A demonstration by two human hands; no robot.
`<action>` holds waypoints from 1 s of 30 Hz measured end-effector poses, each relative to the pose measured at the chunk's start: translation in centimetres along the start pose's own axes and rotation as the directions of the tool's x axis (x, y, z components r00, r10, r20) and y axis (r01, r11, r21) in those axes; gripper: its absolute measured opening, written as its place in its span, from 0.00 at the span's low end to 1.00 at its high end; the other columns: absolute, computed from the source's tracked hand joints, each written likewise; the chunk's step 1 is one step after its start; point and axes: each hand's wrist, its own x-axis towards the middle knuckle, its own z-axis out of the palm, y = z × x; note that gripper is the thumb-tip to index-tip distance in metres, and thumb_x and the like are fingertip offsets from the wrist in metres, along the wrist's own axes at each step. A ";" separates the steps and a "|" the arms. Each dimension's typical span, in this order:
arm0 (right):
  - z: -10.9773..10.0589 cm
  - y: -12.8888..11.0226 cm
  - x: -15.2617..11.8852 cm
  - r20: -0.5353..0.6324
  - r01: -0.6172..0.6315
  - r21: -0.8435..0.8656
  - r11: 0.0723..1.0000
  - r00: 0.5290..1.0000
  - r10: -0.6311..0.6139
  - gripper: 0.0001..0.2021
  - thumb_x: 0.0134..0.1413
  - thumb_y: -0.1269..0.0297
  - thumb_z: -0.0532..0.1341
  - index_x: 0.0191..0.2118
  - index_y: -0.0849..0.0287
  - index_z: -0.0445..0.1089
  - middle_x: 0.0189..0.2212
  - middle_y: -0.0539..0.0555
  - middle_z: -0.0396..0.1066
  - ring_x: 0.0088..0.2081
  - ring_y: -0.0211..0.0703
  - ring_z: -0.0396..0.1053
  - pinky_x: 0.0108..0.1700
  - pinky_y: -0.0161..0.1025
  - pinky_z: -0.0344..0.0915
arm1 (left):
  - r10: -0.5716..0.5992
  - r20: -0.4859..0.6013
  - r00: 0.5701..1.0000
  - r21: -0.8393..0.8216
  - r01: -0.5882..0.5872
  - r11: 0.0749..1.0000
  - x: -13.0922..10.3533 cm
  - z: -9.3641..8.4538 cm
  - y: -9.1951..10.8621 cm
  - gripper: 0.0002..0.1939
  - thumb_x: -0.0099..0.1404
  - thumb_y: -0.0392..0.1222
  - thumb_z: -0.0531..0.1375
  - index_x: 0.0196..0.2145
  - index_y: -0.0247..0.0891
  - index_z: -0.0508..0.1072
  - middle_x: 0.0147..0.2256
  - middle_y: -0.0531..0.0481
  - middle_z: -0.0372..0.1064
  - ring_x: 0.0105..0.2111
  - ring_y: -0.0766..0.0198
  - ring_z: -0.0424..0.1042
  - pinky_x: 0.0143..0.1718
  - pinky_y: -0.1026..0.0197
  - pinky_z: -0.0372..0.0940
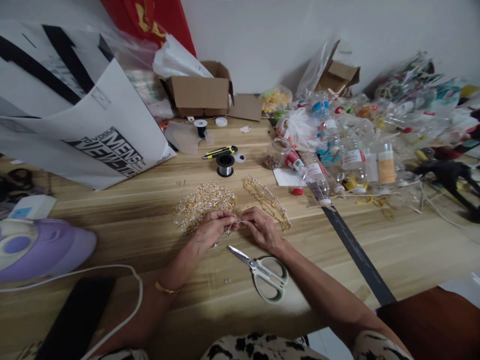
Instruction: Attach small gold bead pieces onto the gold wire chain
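Both hands meet over the wooden table, fingertips pinched on a thin beaded chain (242,221) that runs between them. My left hand (217,226) is closed on it beside a tangled pile of gold and clear beaded chains (204,202); a short length dangles below its fingers. My right hand (262,229) pinches the other side. Several chains (270,200) lie stretched out just beyond my right hand. Open scissors with pale handles (262,272) rest on the table below the hands. Small beads (227,281) lie left of the scissors.
Behind the pile stand a wire spool (225,165) and a yellow-black cutter (219,151). Plastic bottles (317,175) and a bead jar (276,154) crowd the right. A large white bag (108,125), purple object (48,247), white cable (138,285) and dark phone-like slab (77,317) occupy the left.
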 end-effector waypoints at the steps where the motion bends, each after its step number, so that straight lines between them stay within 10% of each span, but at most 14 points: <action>1: 0.0 0.0 0.0 -0.011 -0.017 0.022 1.000 1.000 0.018 0.05 0.63 0.68 0.53 0.38 0.57 0.66 0.35 0.56 0.69 0.39 0.44 0.68 0.41 0.43 0.67 | -0.016 0.013 1.000 -0.019 0.017 1.000 0.0 -0.1 0.0 0.11 0.40 0.38 0.72 0.22 0.34 0.77 0.21 0.51 0.72 0.22 0.66 0.70 0.29 0.61 0.62; 17: 0.4 0.3 -0.2 -0.058 -0.045 0.013 0.999 0.997 0.046 0.04 0.60 0.70 0.56 0.39 0.59 0.68 0.31 0.55 0.70 0.34 0.41 0.67 0.36 0.39 0.66 | 0.031 0.022 0.999 -0.004 -0.031 0.999 0.1 0.1 -0.2 0.10 0.42 0.34 0.71 0.24 0.33 0.75 0.21 0.52 0.72 0.24 0.67 0.69 0.30 0.63 0.61; 30: 0.5 -0.2 0.2 0.171 -0.522 0.420 0.743 0.849 0.500 0.14 0.56 0.55 0.61 0.41 0.62 0.71 0.33 0.55 0.73 0.34 0.40 0.70 0.34 0.35 0.66 | 0.186 -0.165 0.969 0.277 -0.135 0.951 -0.1 1.0 0.2 0.07 0.44 0.35 0.68 0.23 0.33 0.74 0.21 0.53 0.72 0.24 0.68 0.68 0.30 0.64 0.63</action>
